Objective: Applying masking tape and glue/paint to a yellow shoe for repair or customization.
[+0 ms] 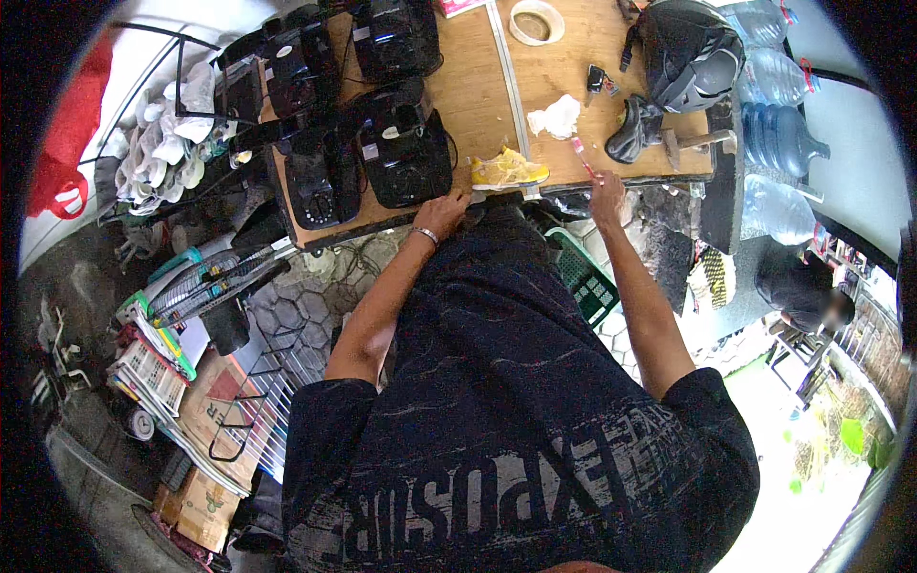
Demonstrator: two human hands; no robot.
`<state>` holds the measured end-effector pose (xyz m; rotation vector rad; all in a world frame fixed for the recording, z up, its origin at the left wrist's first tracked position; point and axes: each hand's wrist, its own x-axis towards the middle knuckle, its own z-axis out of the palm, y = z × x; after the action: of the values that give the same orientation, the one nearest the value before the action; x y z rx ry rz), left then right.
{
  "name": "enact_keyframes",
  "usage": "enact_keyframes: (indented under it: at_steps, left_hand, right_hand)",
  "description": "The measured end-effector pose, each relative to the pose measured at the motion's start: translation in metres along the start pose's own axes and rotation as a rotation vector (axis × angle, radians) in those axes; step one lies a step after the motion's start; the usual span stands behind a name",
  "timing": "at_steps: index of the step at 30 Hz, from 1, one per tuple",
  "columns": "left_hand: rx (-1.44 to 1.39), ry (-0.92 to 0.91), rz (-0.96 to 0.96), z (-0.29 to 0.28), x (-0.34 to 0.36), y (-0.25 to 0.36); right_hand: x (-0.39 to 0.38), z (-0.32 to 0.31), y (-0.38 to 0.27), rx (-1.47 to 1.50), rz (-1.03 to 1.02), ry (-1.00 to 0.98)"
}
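My left hand point(447, 210) is at the front edge of the wooden table, just left of a yellow shoe point(508, 172); its fingers are curled, and what they hold, if anything, is too small to make out. My right hand point(605, 196) is closed on the handle of a red-and-white brush point(583, 153), its head raised to the right of the shoe. Beyond the brush lies a crumpled white cloth or paper point(554, 117). A black boot point(626, 134) and a hammer-like tool point(702, 141) lie farther right.
Several black machines point(401, 143) fill the table's left. A bowl point(535, 21) and black helmet point(688, 62) sit at the back; water jugs point(778, 143) stand right. Below are a green basket point(583, 282) and wire rack point(267, 430). Another person point(802, 291) is at the right.
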<state>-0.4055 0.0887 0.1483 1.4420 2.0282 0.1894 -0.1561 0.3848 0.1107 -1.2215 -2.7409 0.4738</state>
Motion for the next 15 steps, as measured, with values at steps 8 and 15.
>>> enact_keyframes:
  at_steps: [8,15]
  left_hand:
    - [-0.245,0.23,0.002,-0.031,-0.009,0.006]
    - [-1.037,0.1,-0.221,-0.099,-0.036,0.051]
  right_hand:
    - [0.006,-0.037,-0.055,0.072,0.015,0.161]
    - [-0.005,-0.086,-0.192,1.143,-0.013,-0.632]
